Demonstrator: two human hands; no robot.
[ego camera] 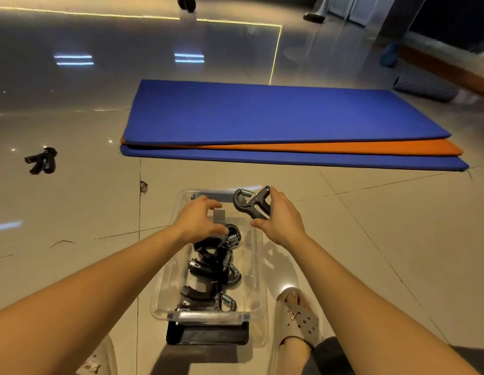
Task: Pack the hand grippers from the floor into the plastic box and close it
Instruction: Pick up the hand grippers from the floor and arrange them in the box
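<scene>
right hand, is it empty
No, the right hand grips a black hand gripper over the plastic box.

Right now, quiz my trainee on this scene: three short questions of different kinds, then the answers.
1. True or false: the plastic box already holds hand grippers.
2. Which hand holds the gripper above the box's far end?
3. Fill in: loose grippers lie on the floor to the person's ____.
Key: 1 true; 2 the right hand; 3 left.
</scene>
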